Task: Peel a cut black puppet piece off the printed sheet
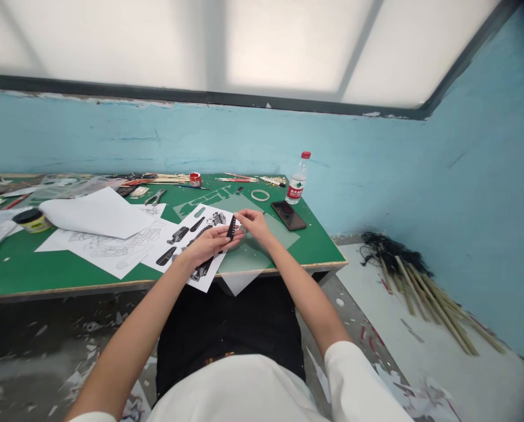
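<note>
Between my two hands is a small black cut-out strip [231,227] with a row of pale marks along it. My left hand [209,243] supports it from the left, the fingers stretched out beneath it and the thumb near its lower end. At its top end, the thumb and fingertips of my right hand [252,224] pinch it. Under my hands lies a white sheet printed with black shapes [179,235]. To its right, a translucent sheet [279,231] rests on the green table [227,199] and partly overhangs the front edge.
A phone [288,215] and a water bottle [298,179] stand at the right. A tape ring [260,195], a red paint jar [195,179] and pliers [155,197] lie farther back. Drawings [112,249] and a yellow jar with a black lid [31,220] occupy the left. Bamboo sticks [433,299] lie right.
</note>
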